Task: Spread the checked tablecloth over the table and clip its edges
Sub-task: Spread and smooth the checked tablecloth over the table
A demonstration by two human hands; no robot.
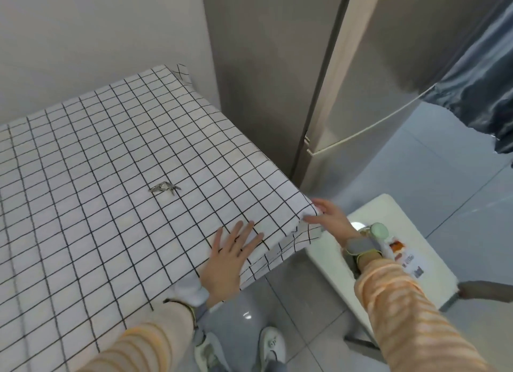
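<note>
The white checked tablecloth (111, 160) with thin black lines covers the whole table top and hangs over its near and right edges. My left hand (229, 256) lies flat on the cloth near the front right corner, fingers spread. At that corner my right hand (330, 214) pinches the cloth's hanging fold between thumb and fingers. A small pile of metal clips (164, 188) rests on the cloth near the middle of the table, well away from both hands.
A steel fridge (361, 93) stands just right of the table, close to the corner. A white stool (388, 213) with a bottle (385, 241) on it sits below my right arm. Grey walls close the back. My shoes (270, 346) stand on the tiled floor.
</note>
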